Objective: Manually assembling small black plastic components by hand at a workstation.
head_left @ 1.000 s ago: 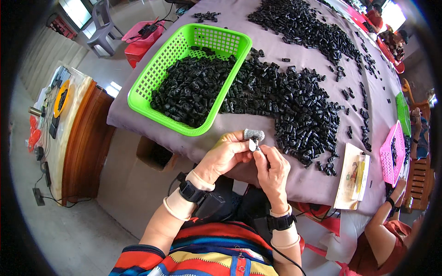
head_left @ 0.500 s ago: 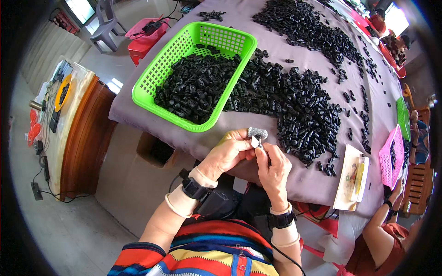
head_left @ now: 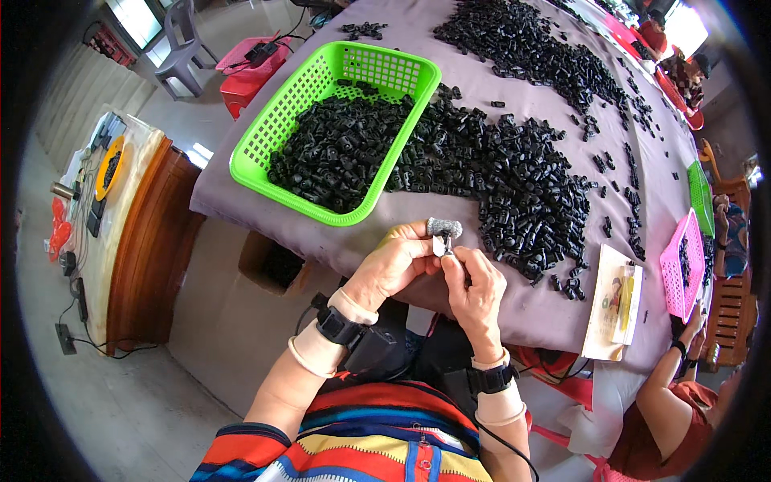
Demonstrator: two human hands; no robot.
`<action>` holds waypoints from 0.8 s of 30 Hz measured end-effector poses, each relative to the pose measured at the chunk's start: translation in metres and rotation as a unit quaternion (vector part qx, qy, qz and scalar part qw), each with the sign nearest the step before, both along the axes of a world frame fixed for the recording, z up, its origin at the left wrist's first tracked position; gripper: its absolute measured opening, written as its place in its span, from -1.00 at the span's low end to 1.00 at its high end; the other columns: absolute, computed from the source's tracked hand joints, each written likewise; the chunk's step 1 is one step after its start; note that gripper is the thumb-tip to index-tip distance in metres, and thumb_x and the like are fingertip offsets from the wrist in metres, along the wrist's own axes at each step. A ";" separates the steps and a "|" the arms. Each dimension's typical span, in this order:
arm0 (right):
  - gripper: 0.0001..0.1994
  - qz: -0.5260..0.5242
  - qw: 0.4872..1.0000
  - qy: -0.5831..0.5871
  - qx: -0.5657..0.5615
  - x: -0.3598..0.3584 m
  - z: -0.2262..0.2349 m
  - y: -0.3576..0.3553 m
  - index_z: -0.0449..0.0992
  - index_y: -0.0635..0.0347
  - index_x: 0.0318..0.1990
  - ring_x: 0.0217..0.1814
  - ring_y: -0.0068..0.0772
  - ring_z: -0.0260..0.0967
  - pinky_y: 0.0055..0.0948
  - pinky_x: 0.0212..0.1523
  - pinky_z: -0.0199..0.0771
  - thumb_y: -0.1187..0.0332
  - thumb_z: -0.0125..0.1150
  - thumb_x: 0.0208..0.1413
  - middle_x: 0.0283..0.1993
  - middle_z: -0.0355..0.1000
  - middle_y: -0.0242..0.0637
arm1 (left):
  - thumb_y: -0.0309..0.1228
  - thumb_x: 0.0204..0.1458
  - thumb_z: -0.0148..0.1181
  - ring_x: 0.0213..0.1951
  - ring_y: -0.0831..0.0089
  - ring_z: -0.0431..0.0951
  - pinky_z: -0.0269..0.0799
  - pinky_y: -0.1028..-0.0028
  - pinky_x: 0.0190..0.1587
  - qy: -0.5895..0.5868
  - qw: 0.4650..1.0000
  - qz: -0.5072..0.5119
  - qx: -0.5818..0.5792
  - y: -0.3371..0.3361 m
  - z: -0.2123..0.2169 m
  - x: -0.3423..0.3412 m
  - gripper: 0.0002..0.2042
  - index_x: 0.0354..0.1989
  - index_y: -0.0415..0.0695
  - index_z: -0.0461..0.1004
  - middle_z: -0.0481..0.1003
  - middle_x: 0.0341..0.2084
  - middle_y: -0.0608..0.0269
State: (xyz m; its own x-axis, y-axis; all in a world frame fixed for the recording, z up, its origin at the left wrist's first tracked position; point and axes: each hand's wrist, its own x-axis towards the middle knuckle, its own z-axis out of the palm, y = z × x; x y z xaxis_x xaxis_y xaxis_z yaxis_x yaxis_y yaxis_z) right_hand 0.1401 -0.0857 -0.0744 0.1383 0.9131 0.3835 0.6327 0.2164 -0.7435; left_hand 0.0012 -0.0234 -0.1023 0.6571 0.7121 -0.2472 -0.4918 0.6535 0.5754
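My left hand (head_left: 393,263) and my right hand (head_left: 477,291) meet just off the table's near edge, both closed in a pinch. A grey fuzzy roll (head_left: 444,228) lies along the tip of my left index finger; whether it is worn or held I cannot tell. Beside my left thumb shows a small white flap (head_left: 438,246). Between the fingertips is a tiny shiny piece (head_left: 448,247), too small to name. Beyond my hands, small black plastic parts (head_left: 526,201) lie heaped on the cloth. More fill a green perforated basket (head_left: 373,210) at the left.
A mauve cloth covers the table (head_left: 530,321). A card booklet (head_left: 602,309) lies at its right edge, near a pink basket (head_left: 675,273) and a green basket (head_left: 700,201). A co-worker's arm (head_left: 665,398) reaches in at right. A wooden cabinet (head_left: 152,249) stands at left.
My hands stay together in nearly the same pose, slightly shifted with the view. The whole scene has moved a little to the left; nothing is visibly let go.
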 end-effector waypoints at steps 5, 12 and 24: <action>-0.88 0.003 1.000 -0.007 0.007 0.000 -0.001 0.000 0.46 0.20 -0.37 -0.54 -0.22 0.36 -0.41 -0.51 0.33 0.37 0.20 -0.04 -0.50 0.39 -0.25 | -0.54 0.05 -0.01 -0.32 0.56 0.48 0.44 0.53 -0.21 -0.006 1.000 -0.010 0.017 0.001 -0.006 0.000 -0.74 -0.06 -0.20 0.42 0.48 -0.38 0.36; -0.89 -0.004 1.000 -0.005 0.001 0.000 -0.002 0.000 0.45 0.20 -0.37 -0.53 -0.21 0.37 -0.40 -0.51 0.33 0.38 0.19 -0.03 -0.50 0.39 -0.24 | -0.55 0.05 -0.02 -0.31 0.54 0.49 0.45 0.52 -0.19 -0.017 1.000 -0.010 0.018 0.002 -0.008 -0.001 -0.73 -0.06 -0.21 0.42 0.48 -0.38 0.35; -0.89 -0.032 0.999 -0.017 0.007 -0.002 -0.004 0.002 0.45 0.20 -0.38 -0.52 -0.19 0.37 -0.40 -0.51 0.34 0.38 0.19 -0.02 -0.49 0.40 -0.23 | -0.52 0.08 -0.02 -0.35 0.58 0.47 0.43 0.56 -0.24 0.000 1.000 0.004 0.011 0.001 -0.002 0.003 -0.76 -0.08 -0.17 0.44 0.47 -0.38 0.38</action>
State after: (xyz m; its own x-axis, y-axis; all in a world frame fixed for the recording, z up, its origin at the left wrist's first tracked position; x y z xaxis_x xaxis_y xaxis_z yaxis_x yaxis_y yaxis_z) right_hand 0.1382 -0.0832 -0.0787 0.1835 0.8971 0.4020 0.6704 0.1849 -0.7186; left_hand 0.0045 -0.0228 -0.1039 0.6508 0.7230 -0.2320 -0.4971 0.6366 0.5895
